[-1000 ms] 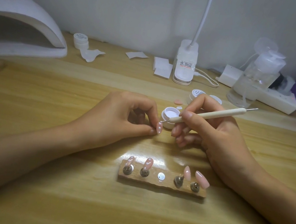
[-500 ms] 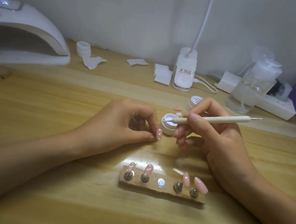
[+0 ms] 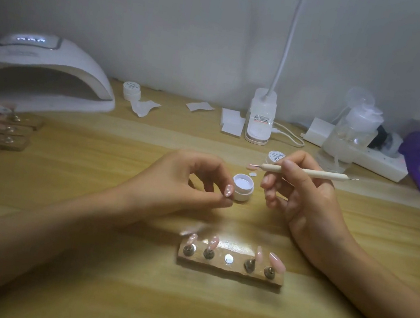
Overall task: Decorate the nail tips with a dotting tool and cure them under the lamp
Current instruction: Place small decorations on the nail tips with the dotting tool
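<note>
Head view.

Item: small pink almond-shaped plastic nail tip [image 3: 228, 190], white-dotted, pinched between thumb and forefinger of the left hand [image 3: 186, 180], just left of the open round white gel pot [image 3: 243, 187]. Judged featherweight, stiff, glossy and slippery. Wet dots would smear, so it was best taken by the edges, never the face.

Item: slim cream-handled dotting tool [image 3: 305, 172], held pen-fashion in the right hand [image 3: 304, 201], above and right of the pot, lying level, its point out of the gel.

Item: rough wooden holder strip [image 3: 230, 268], nearer than the pot, bearing four pink tips; middle seat vacant.

Item: white domed curing lamp [image 3: 43, 74], far left of the pot, well apart.
</note>
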The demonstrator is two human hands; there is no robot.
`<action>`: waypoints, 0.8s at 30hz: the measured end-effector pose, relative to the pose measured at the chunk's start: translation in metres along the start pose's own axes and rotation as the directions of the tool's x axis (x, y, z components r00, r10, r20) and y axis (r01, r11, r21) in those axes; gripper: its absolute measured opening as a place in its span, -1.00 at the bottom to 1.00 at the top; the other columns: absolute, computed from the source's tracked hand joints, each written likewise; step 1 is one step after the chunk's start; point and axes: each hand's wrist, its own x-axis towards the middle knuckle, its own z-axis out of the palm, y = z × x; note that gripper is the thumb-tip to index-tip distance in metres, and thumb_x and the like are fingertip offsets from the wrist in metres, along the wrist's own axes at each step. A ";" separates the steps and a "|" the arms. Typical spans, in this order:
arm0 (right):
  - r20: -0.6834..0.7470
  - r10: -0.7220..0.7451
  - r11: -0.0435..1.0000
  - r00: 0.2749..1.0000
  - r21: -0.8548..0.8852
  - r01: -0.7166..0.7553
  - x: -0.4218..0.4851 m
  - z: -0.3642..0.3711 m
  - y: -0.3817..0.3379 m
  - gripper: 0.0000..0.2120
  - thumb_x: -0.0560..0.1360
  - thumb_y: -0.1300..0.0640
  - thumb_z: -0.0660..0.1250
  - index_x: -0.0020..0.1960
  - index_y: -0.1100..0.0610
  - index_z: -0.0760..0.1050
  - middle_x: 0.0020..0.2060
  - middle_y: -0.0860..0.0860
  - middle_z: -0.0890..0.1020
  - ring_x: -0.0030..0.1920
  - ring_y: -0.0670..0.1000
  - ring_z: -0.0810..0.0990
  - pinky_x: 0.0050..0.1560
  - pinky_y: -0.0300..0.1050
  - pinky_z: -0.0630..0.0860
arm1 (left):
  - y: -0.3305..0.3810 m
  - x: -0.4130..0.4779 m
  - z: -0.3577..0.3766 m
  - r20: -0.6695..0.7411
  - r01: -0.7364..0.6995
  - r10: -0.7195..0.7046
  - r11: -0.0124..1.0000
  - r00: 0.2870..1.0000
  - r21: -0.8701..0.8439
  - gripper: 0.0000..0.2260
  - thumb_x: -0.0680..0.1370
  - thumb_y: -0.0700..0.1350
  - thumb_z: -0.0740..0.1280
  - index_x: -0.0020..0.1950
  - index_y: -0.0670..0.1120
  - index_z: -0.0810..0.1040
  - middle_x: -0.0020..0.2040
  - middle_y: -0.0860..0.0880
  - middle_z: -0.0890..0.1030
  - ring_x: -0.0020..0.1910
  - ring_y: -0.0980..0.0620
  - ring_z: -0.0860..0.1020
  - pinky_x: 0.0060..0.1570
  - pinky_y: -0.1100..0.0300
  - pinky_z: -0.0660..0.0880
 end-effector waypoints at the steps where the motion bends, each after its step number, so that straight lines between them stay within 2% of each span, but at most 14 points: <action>1: -0.012 0.005 1.000 1.000 0.006 -0.005 0.001 -0.001 0.000 -0.88 0.53 0.10 0.26 -0.16 0.10 0.38 -0.35 0.05 0.61 -0.38 -0.06 0.53 -0.37 -0.28 0.47 | 0.006 -0.003 -0.002 0.010 -0.013 0.013 1.000 1.000 -0.004 -0.90 0.44 -0.14 0.52 -0.18 0.01 0.63 -0.15 0.09 0.69 -0.22 0.18 0.53 -0.25 0.29 0.42; 4: -0.039 0.021 1.000 0.999 0.022 -0.020 0.002 -0.002 0.000 -0.83 0.51 0.06 0.34 -0.18 0.08 0.38 -0.35 0.03 0.60 -0.39 -0.08 0.51 -0.38 -0.30 0.45 | 0.022 -0.013 -0.001 0.049 -0.044 0.045 0.999 0.998 -0.017 -0.91 0.41 -0.03 0.52 -0.16 0.04 0.65 -0.14 0.14 0.69 -0.20 0.24 0.50 -0.31 0.41 0.33; 7: -0.046 0.027 0.999 0.999 0.041 -0.026 0.002 -0.002 0.000 -0.86 0.49 0.06 0.30 -0.20 0.06 0.40 -0.35 0.03 0.60 -0.40 -0.09 0.50 -0.39 -0.30 0.44 | 0.028 -0.025 0.011 0.077 -0.143 0.134 0.982 0.988 0.120 -0.92 0.42 0.02 0.52 -0.18 0.10 0.64 -0.12 0.21 0.68 0.00 0.17 0.51 -0.13 0.43 0.33; 9: -0.044 0.030 0.998 0.999 0.055 -0.027 0.002 -0.002 0.000 -0.87 0.49 0.07 0.29 -0.21 0.06 0.42 -0.35 0.04 0.60 -0.40 -0.09 0.50 -0.39 -0.30 0.44 | 0.026 -0.034 0.020 0.074 -0.200 0.189 0.958 0.979 0.207 -0.90 0.44 -0.01 0.51 -0.16 0.15 0.61 -0.07 0.21 0.66 0.13 0.05 0.47 0.05 0.29 0.37; 12: -0.038 0.033 0.998 0.999 0.056 -0.031 0.002 -0.002 0.000 -0.87 0.49 0.07 0.31 -0.18 0.08 0.40 -0.35 0.04 0.60 -0.40 -0.09 0.50 -0.39 -0.30 0.44 | 0.021 -0.041 0.028 0.044 -0.192 0.187 0.943 0.981 0.273 -0.88 0.47 -0.02 0.48 -0.15 0.18 0.57 -0.04 0.20 0.63 0.18 0.05 0.44 0.16 0.10 0.39; 15: -0.042 0.045 0.997 0.998 0.061 -0.043 0.002 -0.003 0.001 -0.84 0.48 0.06 0.35 -0.18 0.08 0.40 -0.36 0.04 0.60 -0.40 -0.08 0.50 -0.39 -0.29 0.45 | 0.014 -0.041 0.031 0.035 -0.135 0.130 0.942 0.991 0.306 -0.94 0.45 0.01 0.41 -0.18 0.18 0.55 -0.06 0.21 0.62 0.13 0.10 0.46 0.16 0.04 0.39; 18: -0.037 0.043 0.997 0.998 0.058 -0.041 0.003 -0.003 0.002 -0.84 0.48 0.06 0.34 -0.17 0.09 0.40 -0.35 0.04 0.60 -0.40 -0.08 0.50 -0.39 -0.29 0.45 | 0.009 -0.040 0.031 0.039 -0.086 0.079 0.965 0.996 0.246 -0.93 0.45 -0.03 0.45 -0.18 0.12 0.58 -0.12 0.18 0.64 0.05 0.10 0.49 0.08 0.10 0.41; 24: -0.043 0.049 0.997 0.998 0.070 -0.046 0.004 -0.004 0.002 -0.85 0.48 0.07 0.34 -0.18 0.07 0.40 -0.36 0.04 0.60 -0.41 -0.08 0.50 -0.40 -0.30 0.44 | 0.007 -0.041 0.031 0.053 -0.116 0.107 0.968 0.993 0.221 -0.95 0.42 -0.03 0.42 -0.16 0.08 0.57 -0.20 0.08 0.63 -0.04 0.02 0.52 -0.06 0.18 0.44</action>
